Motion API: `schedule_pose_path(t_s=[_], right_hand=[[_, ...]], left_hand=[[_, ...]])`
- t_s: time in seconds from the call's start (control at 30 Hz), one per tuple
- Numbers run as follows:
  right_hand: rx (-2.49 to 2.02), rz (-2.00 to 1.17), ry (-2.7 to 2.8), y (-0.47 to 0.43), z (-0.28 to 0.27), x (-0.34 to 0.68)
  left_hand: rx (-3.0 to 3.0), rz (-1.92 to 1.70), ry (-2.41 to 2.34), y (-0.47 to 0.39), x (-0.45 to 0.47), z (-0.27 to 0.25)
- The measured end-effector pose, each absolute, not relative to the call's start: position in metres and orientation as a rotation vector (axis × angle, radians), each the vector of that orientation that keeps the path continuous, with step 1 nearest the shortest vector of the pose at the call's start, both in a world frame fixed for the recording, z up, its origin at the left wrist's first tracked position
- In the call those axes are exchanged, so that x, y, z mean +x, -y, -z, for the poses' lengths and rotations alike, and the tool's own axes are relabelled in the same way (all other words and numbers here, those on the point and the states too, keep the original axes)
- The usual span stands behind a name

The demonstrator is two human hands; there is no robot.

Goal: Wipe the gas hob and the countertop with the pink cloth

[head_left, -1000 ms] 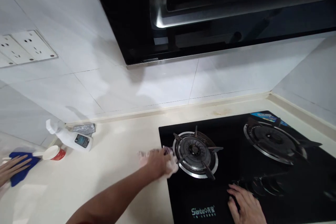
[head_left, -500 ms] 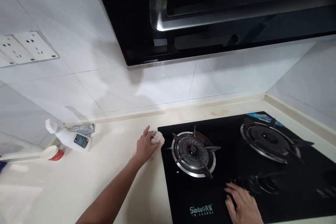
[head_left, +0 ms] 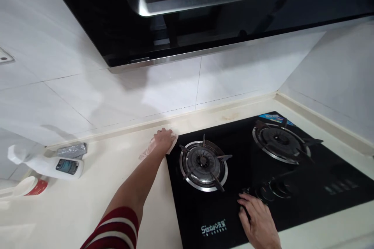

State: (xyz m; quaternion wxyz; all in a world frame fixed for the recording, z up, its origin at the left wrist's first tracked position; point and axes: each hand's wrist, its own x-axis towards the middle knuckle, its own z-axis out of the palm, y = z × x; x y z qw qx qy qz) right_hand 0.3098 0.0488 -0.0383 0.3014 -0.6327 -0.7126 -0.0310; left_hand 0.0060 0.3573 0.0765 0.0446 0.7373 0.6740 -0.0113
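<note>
At the back left corner of the gas hob (head_left: 242, 140), our left hand (head_left: 164, 138) presses a pink cloth (head_left: 151, 148); we can't tell if it grips. Our open right hand (head_left: 257, 218) rests near the knobs (head_left: 279, 189): a bump could turn one on.

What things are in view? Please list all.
Counter: one, cream, around stove
Stove: one, black, right side
Burners: two, dark, on stove
Knobs: count unclear, dark, stove front
Sticker: one, blue, stove's far corner
Hood: one, black, above stove
Wall tiles: several, whitish, behind counter
Socket: one, white, left edge
Spray bottle: one, white, left counter
Packet: one, grey, behind bottle
Cup: one, red and white, near bottle
Cloth: one, pinkish, beside stove
Left hand: one, bare, on cloth
Sleeve: one, red and white, left arm
Right hand: one, bare, near knobs
</note>
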Motion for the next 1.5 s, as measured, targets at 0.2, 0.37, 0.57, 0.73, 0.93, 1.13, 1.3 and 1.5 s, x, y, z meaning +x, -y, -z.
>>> schedule_pose_path(t_s=[0.2,0.37,0.57,0.73,0.93,1.13,1.3,1.5], right_hand=[[-1.663,0.110,1.903,-0.049,0.041,0.313],[-1.673,0.119,1.912,-0.049,0.043,0.314],[-1.695,0.135,1.902,-0.050,0.045,0.313],[-1.690,0.146,1.913,-0.050,0.048,0.313],[-1.701,0.169,1.929,-0.049,0.044,0.312],[-1.746,0.125,1.915,-0.048,0.037,0.311],[-1.730,0.132,1.917,-0.048,0.032,0.311],[-1.737,0.126,1.898,-0.048,0.026,0.307]], left_hand=[[2.277,0.060,-2.067,-0.339,0.005,-0.078],[2.351,0.084,-1.962,-0.265,-0.014,-0.076],[2.439,0.102,-1.712,-0.123,-0.020,-0.061],[2.343,-0.003,-1.327,-0.058,-0.048,-0.044],[2.160,-0.210,-1.974,-0.170,-0.092,-0.098],[2.009,-0.130,-2.214,-0.292,-0.096,-0.083],[2.167,-0.065,-2.077,-0.285,-0.092,-0.059],[2.377,-0.099,-1.894,-0.183,-0.062,-0.049]])
